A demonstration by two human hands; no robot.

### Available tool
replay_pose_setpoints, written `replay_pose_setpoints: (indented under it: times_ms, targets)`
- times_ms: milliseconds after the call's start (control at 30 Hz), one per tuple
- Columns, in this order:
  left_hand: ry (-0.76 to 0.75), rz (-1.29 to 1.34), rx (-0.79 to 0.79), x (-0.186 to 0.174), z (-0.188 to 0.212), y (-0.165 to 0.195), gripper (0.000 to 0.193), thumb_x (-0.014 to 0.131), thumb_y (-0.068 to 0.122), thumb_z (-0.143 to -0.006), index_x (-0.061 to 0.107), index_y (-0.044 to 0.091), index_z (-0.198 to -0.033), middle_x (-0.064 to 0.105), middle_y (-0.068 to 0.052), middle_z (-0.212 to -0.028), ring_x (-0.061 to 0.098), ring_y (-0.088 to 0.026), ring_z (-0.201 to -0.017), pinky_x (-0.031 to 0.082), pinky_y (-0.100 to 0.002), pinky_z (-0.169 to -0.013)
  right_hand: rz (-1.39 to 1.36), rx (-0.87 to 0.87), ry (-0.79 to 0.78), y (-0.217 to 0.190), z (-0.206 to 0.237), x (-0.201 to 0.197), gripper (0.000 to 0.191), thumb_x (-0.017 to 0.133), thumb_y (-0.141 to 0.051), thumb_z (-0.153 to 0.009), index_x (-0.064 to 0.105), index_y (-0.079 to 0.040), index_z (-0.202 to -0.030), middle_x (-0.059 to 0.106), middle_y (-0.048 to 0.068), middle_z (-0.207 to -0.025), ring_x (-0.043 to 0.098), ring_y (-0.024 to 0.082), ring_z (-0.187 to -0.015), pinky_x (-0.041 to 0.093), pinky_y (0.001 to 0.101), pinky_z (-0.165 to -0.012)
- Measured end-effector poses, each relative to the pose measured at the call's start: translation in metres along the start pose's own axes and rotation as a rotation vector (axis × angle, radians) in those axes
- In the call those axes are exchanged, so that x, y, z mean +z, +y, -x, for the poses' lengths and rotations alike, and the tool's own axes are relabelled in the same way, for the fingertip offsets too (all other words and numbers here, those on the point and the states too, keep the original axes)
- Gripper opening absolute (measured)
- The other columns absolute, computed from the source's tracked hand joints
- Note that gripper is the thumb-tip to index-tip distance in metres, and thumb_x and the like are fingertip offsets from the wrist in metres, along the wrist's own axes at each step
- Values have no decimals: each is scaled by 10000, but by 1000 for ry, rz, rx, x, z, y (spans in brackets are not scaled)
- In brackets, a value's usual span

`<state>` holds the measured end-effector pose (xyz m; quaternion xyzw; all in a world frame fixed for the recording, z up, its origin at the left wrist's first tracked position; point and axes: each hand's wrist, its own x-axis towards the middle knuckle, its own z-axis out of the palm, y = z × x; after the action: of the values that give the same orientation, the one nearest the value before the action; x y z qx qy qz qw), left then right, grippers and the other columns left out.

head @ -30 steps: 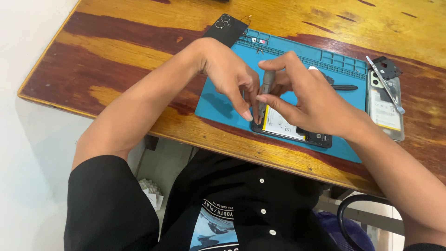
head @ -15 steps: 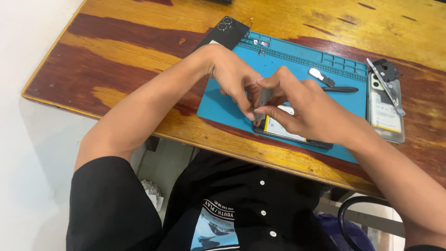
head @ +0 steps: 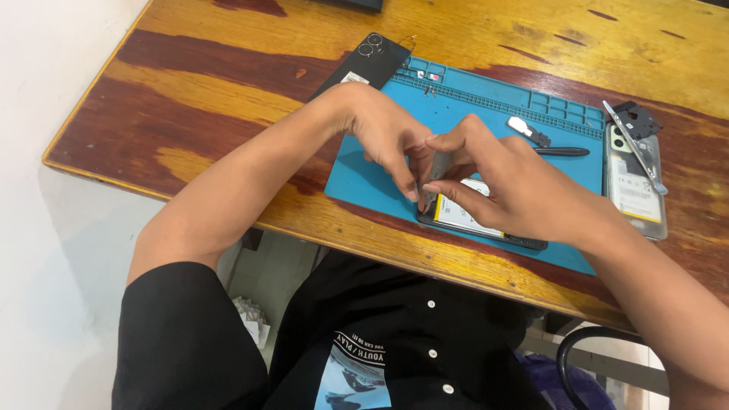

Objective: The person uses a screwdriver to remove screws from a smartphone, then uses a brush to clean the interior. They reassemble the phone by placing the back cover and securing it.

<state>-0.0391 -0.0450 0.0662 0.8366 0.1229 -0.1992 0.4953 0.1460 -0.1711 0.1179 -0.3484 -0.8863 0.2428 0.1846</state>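
Note:
An opened phone with a pale battery lies on the blue work mat, near the table's front edge. A narrow grey strip stands up from the phone's left end. My left hand reaches in from the left and pinches the strip's lower end with its fingertips pointing down. My right hand covers most of the phone and holds the upper part of the strip between thumb and forefinger. The two hands touch each other there.
A black phone back cover lies at the mat's far left corner. A black pen-like tool and a small pale piece rest on the mat. To the right sit a second opened phone, tweezers and a black part.
Both hands have come down closer to the phone, with the grey strip lower than a second ago. The view has shifted slightly; the other items on the table stay put.

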Motion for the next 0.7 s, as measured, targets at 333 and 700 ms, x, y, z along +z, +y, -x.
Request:
replay_pose_setpoints:
  times_ms: [333,700]
  targets:
    - [-7,-32,138,1,-3,-5,311,761,300,-868,785,195,-1159,759,52,-975,607,-59,-842,447,-262,-717,-20,9,-21,0,-1,0,398,689,-99,-942,410,-8,-1211,789,147,-916,811,281,-887,646,326,-585]
    - [68,-198,79,0,-8,-12,298,785,326,-837,812,173,-1090,709,30,-775,611,-103,-709,475,-306,-641,29,36,-12,2,3,2,382,689,-122,-946,422,-17,-1198,774,133,-950,805,300,-885,643,364,-650]
